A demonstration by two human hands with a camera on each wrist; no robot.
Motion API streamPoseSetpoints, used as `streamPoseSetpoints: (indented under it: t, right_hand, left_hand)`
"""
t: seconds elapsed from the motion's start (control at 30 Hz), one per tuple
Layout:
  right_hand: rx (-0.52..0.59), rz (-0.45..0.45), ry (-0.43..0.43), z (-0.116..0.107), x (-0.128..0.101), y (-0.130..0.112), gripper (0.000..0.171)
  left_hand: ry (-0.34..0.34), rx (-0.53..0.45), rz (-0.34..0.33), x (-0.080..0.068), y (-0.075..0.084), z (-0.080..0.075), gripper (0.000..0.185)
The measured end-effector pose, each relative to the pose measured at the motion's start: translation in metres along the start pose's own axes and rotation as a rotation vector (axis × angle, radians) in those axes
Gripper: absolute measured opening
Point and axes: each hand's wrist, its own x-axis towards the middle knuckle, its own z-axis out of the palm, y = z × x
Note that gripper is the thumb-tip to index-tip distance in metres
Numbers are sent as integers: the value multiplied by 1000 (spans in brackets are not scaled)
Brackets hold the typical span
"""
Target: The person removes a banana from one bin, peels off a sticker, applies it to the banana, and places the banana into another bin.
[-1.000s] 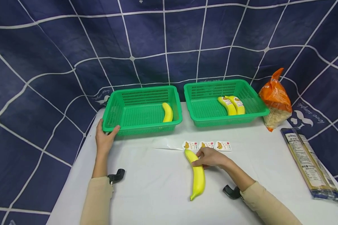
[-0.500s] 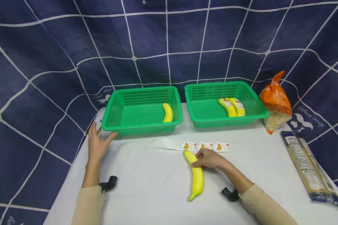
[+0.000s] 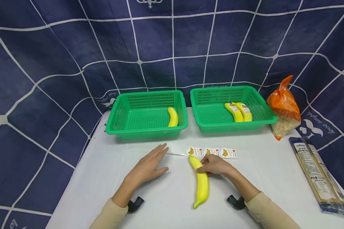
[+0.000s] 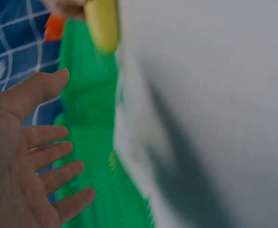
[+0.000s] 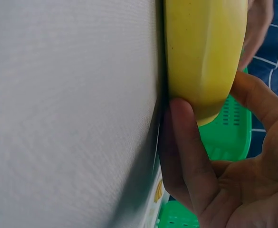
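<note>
Labelling step: right hand pins banana to counter; left hand, fingers spread, empty. Next move calls for peeling a sticker.

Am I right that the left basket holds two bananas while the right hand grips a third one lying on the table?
Not quite: the head view shows the left basket holds one banana; the pair lies in the right basket. The right hand does grip a banana on the table.
</note>
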Motion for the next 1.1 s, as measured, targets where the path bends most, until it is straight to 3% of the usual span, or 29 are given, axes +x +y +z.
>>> streamPoseSetpoints:
  t: [0.1,0.27,0.43,0.57,0.9,1.1]
  right_hand:
    - [2,-7,0,-3,-1,0,46]
    - [11,-5,-10,-4,1,0,46]
    - [15,-10,-9,0,4,-1,47]
    - [19,-23,-8,1,6,-1,47]
    - [-28,-33,-39,-2,4,-7,47]
    - [-195,-89,-58,-21,7,-14,50]
  left_hand:
    - [-87,18,60,19,10,18,72]
    - [-161,15,78,43,19,32,72]
    - [-277,10,17,49,19,38,78]
    - [-332,5,-10,50,16,40,80]
    - [-347,-18,-27,50,16,42,82]
    - [-357,-40,-7,49,16,43,84]
